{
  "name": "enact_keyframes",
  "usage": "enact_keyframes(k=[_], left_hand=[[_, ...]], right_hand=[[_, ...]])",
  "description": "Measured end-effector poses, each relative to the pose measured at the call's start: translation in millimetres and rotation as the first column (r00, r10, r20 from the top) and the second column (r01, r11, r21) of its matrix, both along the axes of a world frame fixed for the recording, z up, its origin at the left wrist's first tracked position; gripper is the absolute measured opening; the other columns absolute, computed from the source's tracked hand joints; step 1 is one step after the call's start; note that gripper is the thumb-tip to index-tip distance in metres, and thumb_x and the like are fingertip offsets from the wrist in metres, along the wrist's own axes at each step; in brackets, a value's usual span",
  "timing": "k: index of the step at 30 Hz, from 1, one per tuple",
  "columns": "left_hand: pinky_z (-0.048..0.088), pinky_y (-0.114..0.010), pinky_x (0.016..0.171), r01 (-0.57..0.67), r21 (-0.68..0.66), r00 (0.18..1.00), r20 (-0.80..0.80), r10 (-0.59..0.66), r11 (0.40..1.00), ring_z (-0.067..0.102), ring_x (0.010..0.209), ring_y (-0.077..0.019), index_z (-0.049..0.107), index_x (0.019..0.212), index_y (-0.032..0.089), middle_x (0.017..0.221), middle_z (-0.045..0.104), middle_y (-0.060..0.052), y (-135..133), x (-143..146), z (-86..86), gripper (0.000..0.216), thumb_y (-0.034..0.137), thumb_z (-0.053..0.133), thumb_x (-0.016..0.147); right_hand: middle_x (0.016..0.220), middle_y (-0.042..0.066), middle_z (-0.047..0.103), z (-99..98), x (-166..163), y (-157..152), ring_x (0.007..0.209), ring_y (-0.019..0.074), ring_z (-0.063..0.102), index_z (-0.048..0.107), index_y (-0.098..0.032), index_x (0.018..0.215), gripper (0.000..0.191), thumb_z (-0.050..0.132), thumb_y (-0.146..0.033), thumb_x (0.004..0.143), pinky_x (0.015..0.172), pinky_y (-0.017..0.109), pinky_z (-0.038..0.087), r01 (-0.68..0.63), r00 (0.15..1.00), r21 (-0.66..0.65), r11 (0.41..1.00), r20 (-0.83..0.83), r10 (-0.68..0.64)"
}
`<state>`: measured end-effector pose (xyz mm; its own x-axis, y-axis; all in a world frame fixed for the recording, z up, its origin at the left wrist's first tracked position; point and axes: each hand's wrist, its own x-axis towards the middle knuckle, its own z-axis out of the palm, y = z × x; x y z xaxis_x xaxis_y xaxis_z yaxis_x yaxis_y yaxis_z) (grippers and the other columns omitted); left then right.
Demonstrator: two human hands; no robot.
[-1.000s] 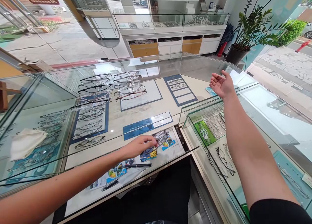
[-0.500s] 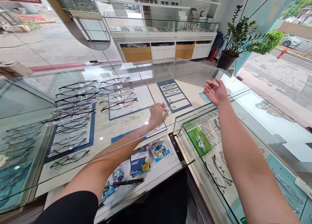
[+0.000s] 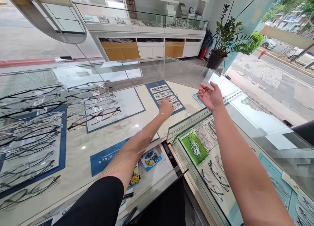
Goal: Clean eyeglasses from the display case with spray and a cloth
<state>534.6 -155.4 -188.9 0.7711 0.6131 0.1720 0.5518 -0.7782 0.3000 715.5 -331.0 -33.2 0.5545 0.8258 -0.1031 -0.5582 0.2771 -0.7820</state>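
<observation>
Moved my left hand (image 3: 166,108) over the blue-edged tray (image 3: 156,83); glasses (image 3: 176,104) now at its near end, can't tell if pinched. Right hand (image 3: 210,95) spread.

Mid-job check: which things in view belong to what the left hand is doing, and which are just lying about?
Likely in use:
- left hand
- blue-bordered tray beneath it
- glasses on that tray

Apparently lying about:
- round-picture card
- blue lettered board
- potted plant

Left fingers (image 3: 162,102) over eyeglass tray (image 3: 156,84)
</observation>
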Motion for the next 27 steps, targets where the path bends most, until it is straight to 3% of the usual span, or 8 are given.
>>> enact_keyframes(k=[6, 20, 27], left_hand=[[0.036, -0.062, 0.122, 0.025, -0.004, 0.999, -0.045, -0.025, 1.000, 0.044, 0.151, -0.0429, 0.093, 0.103, 0.024, 0.156, 0.067, -0.015, 6.0, -0.1, 3.5, 0.047, 0.032, 0.047, 0.112], [0.035, -0.066, 0.123, -0.002, -0.069, 0.992, -0.129, -0.007, 0.998, 0.050, 0.144, -0.0461, 0.092, 0.092, 0.023, 0.143, 0.076, -0.017, 15.6, 9.3, 15.6, 0.034, 0.039, 0.064, 0.103], [0.034, -0.066, 0.124, 0.016, -0.051, 0.993, -0.116, -0.021, 0.999, 0.047, 0.149, -0.0467, 0.090, 0.089, 0.021, 0.145, 0.075, -0.018, 16.2, 7.9, 18.0, 0.036, 0.030, 0.058, 0.103]], right_hand=[[0.079, 0.003, 0.080, -0.8, 0.1, -1.4, 0.070, 0.0140, 0.073, 0.077, -0.023, 0.098, 0.030, 0.077, -0.053, 0.100, 0.069, 0.027, 0.064, -0.003, 1.000, 0.006, 1.000, 0.027, 0.003], [0.081, 0.002, 0.079, -0.2, -0.3, -1.7, 0.072, 0.0141, 0.074, 0.077, -0.023, 0.098, 0.033, 0.081, -0.056, 0.099, 0.072, 0.027, 0.064, -0.005, 0.999, -0.004, 1.000, 0.042, 0.005], [0.079, 0.002, 0.079, 1.9, -2.9, -0.8, 0.070, 0.0144, 0.072, 0.076, -0.024, 0.098, 0.032, 0.079, -0.056, 0.100, 0.070, 0.028, 0.064, 0.005, 1.000, -0.006, 1.000, 0.031, -0.004]])
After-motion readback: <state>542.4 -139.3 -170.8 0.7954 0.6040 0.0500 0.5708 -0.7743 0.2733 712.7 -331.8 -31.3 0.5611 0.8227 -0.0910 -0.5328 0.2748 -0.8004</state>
